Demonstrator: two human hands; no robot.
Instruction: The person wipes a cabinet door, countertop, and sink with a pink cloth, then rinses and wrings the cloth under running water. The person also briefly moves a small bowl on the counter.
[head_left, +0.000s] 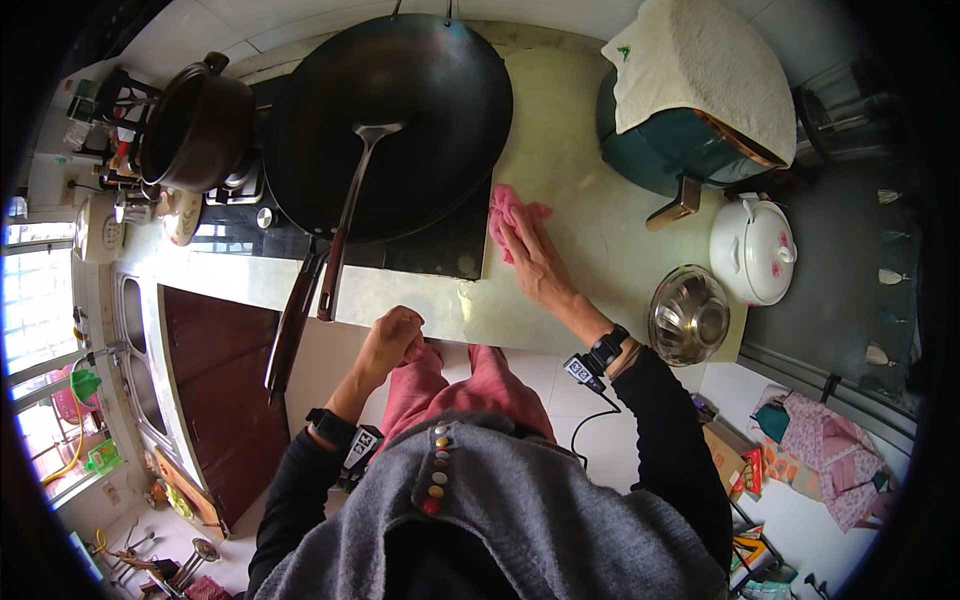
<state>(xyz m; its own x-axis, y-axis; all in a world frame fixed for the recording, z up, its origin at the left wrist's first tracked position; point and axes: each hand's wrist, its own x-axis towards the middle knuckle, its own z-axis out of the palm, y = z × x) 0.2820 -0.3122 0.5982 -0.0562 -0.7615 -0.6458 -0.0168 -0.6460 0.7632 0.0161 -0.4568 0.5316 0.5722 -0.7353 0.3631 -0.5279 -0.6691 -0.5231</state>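
My right hand presses a crumpled pink cloth onto the pale countertop, just right of the black glass hob. Curled loosely in front of the counter's near edge, my left hand shows nothing in its fingers. A large dark wok sits on the hob with its handle reaching out over the edge. Inside the wok rests the metal head of a spatula, whose wooden grip lies across the rim, close to the wok's handle.
Right of the cloth stand a dark green air fryer under a white towel, a metal bowl and a white lidded pot. A brown pot stands at the hob's left. A cutting board is at lower left.
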